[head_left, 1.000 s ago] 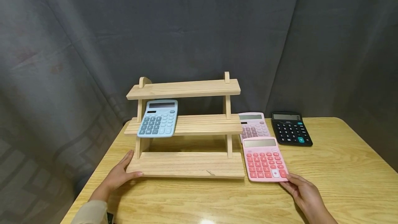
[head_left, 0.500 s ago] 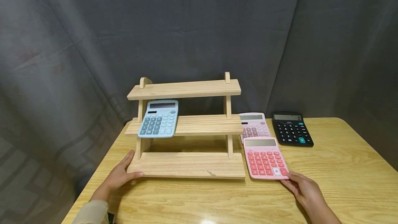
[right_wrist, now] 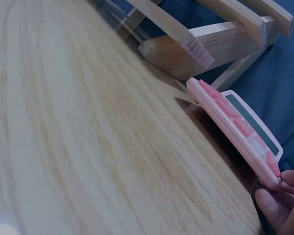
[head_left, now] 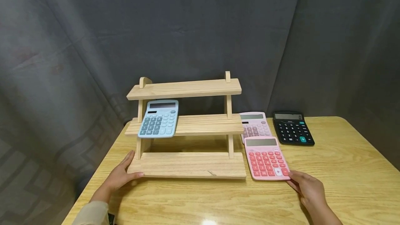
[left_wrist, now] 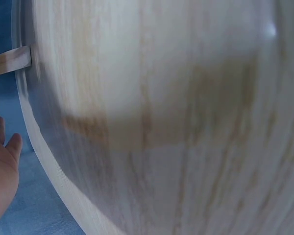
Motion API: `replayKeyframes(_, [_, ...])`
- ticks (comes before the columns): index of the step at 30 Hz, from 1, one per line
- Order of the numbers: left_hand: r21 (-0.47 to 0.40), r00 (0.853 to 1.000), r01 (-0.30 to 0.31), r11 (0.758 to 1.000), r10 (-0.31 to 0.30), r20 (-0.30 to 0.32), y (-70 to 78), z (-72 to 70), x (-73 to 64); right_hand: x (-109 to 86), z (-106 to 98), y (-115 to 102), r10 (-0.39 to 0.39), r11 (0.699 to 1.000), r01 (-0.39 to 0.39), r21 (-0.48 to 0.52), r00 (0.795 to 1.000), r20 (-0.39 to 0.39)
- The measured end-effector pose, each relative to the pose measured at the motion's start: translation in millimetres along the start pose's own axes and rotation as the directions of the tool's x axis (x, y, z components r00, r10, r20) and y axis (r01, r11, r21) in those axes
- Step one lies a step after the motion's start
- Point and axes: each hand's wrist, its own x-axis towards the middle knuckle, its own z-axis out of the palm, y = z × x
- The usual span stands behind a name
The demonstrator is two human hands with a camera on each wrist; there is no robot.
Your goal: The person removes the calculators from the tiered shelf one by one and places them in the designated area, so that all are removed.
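Observation:
My right hand pinches the lower right corner of a pink calculator with red-pink keys. In the right wrist view this pink calculator is tilted, with a dark shadow under its near edge. A three-tier wooden display rack stands to its left. My left hand rests with spread fingers against the left end of the rack's bottom shelf, thumb along the front edge. On the middle shelf a light blue calculator leans back at the left. The left wrist view catches only part of that hand.
A pale pink calculator lies behind the held one, partly covered by it and the rack. A black calculator lies to the right of it. The wooden table ends at a grey curtain behind.
The pink calculator's near edge has risen slightly in the head view over the last second, with my right hand still on its corner. My left hand and the rack stay put.

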Motion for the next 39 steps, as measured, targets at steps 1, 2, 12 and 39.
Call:
replayKeyframes(1, [0.000, 1.000, 0.003, 1.000, -0.003, 0.001, 0.4, -0.3, -0.3, 0.2, -0.5, 0.6, -0.014, 1.000, 0.014, -0.022, 1.000, -0.010])
replayKeyframes(2, [-0.002, 1.000, 0.007, 1.000, -0.007, 0.003, 0.7, -0.6, -0.5, 0.3, -0.9, 1.1, -0.028, 0.999, 0.027, -0.041, 0.999, -0.017])
replayKeyframes(12, [0.000, 0.999, -0.034, 0.999, 0.034, -0.016, -0.8, -0.4, -1.7, -13.3, 6.8, -13.0, -0.159, 0.930, 0.130, -0.343, 0.986, -0.056])
replayKeyframes(39, [0.014, 1.000, 0.020, 1.000, -0.020, 0.008, 3.2, -1.7, 1.1, 36.0, 29.1, 0.2, -0.324, 0.936, 0.272, 0.223, 0.914, 0.245])
